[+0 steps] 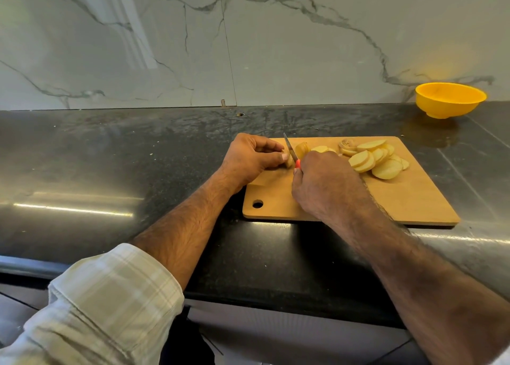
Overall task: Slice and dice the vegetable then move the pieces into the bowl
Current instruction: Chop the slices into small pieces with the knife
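A wooden cutting board lies on the dark counter. My left hand pinches the last small end of a potato at the board's far left corner. My right hand grips a knife with a red handle; its blade stands between the held end and a freshly cut slice. A pile of pale yellow potato slices lies on the board's far right part. A yellow bowl stands at the back right by the wall; its inside looks bare.
The black stone counter stretches to the left of the board, with a few crumbs. A marble wall closes the back. The counter's front edge runs just below my forearms.
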`<state>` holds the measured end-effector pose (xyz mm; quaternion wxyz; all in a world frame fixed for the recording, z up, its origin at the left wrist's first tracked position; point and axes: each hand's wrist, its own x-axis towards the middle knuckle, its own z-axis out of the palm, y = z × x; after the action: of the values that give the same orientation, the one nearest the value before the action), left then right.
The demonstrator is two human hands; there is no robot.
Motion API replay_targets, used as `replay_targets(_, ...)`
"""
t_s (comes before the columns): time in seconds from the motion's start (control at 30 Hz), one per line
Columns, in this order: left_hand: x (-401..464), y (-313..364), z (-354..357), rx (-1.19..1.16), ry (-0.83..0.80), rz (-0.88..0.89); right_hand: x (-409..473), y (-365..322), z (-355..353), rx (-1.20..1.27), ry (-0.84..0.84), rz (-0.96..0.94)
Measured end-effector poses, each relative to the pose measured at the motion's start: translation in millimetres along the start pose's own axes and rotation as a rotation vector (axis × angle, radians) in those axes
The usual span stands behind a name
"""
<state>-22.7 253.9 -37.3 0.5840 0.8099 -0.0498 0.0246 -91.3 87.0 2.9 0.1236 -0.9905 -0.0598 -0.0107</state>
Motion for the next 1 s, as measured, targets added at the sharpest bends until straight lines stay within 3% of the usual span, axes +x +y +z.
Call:
replay_targets(0.4, 0, 2, 0, 0.067, 0.012, 0.04, 5, -14, -15, -0.02, -0.099, 0.029)
replay_targets(0.83, -1, 4, 1, 0.049, -0.007, 0.033, 1, -15, -18, -0.049, -0.086, 0.015)
replay_targets(1.0, 1, 3, 2, 0.024, 0.016, 0.001, -6, -14, -15, -0.081, -0.177, 0.027)
